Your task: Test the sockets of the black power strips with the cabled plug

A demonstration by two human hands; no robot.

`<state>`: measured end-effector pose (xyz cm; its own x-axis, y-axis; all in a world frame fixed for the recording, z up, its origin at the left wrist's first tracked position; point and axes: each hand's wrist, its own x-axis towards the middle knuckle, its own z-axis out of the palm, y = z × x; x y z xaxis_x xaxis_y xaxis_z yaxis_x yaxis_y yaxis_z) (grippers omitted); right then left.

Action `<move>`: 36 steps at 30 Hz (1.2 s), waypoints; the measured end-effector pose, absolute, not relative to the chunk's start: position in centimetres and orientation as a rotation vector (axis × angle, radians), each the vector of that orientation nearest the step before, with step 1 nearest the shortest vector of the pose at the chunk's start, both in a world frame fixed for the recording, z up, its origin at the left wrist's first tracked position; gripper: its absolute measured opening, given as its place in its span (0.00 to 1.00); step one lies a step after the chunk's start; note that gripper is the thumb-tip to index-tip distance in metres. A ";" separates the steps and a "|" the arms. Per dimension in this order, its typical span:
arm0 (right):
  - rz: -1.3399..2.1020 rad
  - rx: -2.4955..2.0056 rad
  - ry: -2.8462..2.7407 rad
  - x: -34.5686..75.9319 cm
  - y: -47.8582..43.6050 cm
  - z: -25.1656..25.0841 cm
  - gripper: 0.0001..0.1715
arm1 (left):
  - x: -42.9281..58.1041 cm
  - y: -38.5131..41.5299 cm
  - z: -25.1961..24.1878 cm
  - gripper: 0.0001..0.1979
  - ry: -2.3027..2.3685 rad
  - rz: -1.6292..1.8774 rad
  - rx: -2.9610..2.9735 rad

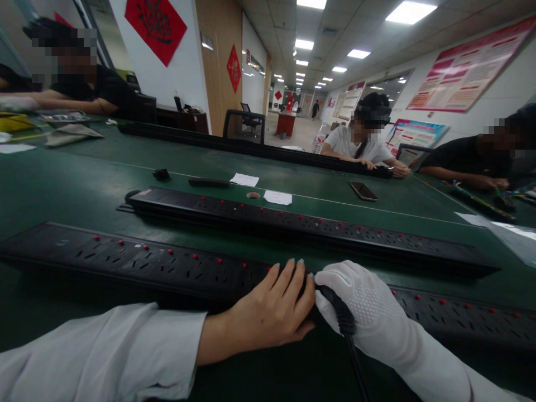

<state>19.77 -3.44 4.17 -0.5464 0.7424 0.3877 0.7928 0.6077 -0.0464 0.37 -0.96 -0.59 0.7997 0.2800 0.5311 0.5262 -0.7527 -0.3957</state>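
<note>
A long black power strip (176,268) with a row of red dots and socket slots lies across the green table before me. My left hand (272,307), bare, rests on its middle with fingers stretched over the top and the thumb at the near side. Just right of it, my right hand (360,296), in a white dotted glove, is closed around a black plug (337,307) at the strip. The plug's cord (355,365) runs down toward me. The plug's front end is hidden by my fingers, so I cannot tell whether it sits in a socket.
A second power strip (259,218) lies just beyond. Farther back are white papers (277,197), a phone (363,191), a black bar (209,182), a table hole (253,195) and a long black strip (251,148). Several people sit around the table; one person's hand (397,167) touches the far strip.
</note>
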 end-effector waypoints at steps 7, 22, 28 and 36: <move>-0.194 -1.223 -2.464 19.8 -3.4 4.1 0.07 | 0.4 -1.0 -0.5 0.27 -0.599 -0.602 -2.443; -0.175 -1.223 -2.464 19.9 -3.5 4.0 0.07 | 0.3 -1.0 -0.6 0.27 -0.598 -0.617 -2.440; -0.200 -1.184 -2.445 19.9 -3.4 4.0 0.07 | 0.4 -1.0 -0.6 0.27 -0.595 -0.607 -2.440; -0.209 -1.191 -2.446 19.9 -3.4 3.9 0.08 | 0.3 -1.0 -0.6 0.27 -0.594 -0.613 -2.429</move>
